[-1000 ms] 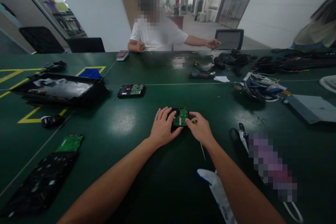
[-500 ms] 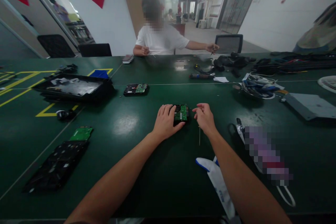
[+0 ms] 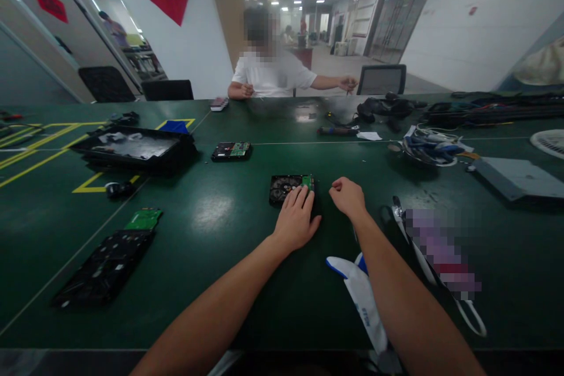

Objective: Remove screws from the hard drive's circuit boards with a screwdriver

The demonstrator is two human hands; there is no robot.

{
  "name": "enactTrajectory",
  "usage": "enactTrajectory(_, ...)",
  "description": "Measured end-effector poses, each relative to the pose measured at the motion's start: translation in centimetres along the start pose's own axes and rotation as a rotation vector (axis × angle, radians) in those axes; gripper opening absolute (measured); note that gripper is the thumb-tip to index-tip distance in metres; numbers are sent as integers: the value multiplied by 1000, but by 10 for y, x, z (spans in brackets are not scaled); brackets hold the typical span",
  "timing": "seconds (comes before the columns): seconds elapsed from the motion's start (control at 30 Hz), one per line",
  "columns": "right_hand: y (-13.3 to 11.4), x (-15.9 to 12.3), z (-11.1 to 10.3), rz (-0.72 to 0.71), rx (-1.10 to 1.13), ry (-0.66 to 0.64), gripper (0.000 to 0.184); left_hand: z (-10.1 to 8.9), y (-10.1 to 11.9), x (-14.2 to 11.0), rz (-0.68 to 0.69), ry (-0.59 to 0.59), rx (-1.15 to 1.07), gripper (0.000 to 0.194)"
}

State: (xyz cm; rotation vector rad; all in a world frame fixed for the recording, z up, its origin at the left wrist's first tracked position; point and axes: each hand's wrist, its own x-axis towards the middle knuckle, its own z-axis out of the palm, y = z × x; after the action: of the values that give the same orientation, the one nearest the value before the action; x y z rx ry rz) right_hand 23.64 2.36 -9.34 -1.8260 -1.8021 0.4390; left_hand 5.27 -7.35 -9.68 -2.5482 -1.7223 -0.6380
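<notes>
A hard drive (image 3: 284, 187) with a green circuit board lies on the green table (image 3: 220, 258) in front of me. My left hand (image 3: 296, 220) rests flat on its right part, fingers stretched over the board. My right hand (image 3: 349, 196) sits just right of the drive with fingers curled in a loose pinch; a thin screwdriver shaft shows below the wrist, mostly hidden by the arm.
A second drive (image 3: 231, 151) lies further back, a black tray (image 3: 132, 148) at left, a loose green board (image 3: 143, 219) and black panel (image 3: 106, 267) near left. A white glove (image 3: 361, 299), cables (image 3: 429, 147) and a grey plate (image 3: 515, 177) sit right. A person in white (image 3: 273, 73) works across the table.
My left hand slid to the right over the drive, uncovering its left part. My right hand drew off the drive to its right side, fingers curled. The camera tilted upward.
</notes>
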Motion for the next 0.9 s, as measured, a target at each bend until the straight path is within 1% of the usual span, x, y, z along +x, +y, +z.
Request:
enactTrajectory(0.07,-3,-2,1,-40,-92,-25,16,1,-1,-2,-1,2,3,68)
enactTrajectory(0.2,-6,-4,3,-99,-192,-40,12,1,-2,-3,-2,17,7,68)
enactTrajectory(0.43,-5,-1,7,-107,-231,-47,14,4,-2,-4,13,8,27,70)
enactTrajectory(0.53,-9,0,6,-79,-245,-62,16,5,-2,-3,19,-9,41,69)
enactTrajectory(0.73,-16,4,2,33,-279,-140,20,2,-5,-2,8,-57,56,69)
enactTrajectory(0.9,-21,7,-2,78,-302,-185,24,-2,-11,-3,18,-55,37,63)
